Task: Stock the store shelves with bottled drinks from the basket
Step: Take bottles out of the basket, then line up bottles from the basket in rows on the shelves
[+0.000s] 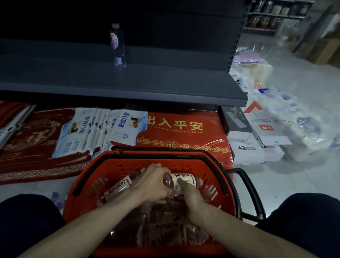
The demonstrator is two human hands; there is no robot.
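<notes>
A red plastic basket (122,165) with black handles sits on the floor between my knees, filled with several pinkish bottled drinks bearing white labels. Both hands are inside it. My left hand (153,183) curls round the left end of one bottle (183,181) lying on its side near the basket's far wall. My right hand (192,201) grips the same bottle from the near side, thumb across its label. Another bottle (121,186) lies to the left under my left wrist. One clear water bottle (118,44) stands upright on the grey shelf (168,84) ahead.
Under the shelf lie red doormats (184,136) and blue-white packets (96,129). White boxes (252,148) and plastic-wrapped packs (298,125) crowd the floor to the right. My knees flank the basket. A farther rack of jars (273,13) stands at the upper right.
</notes>
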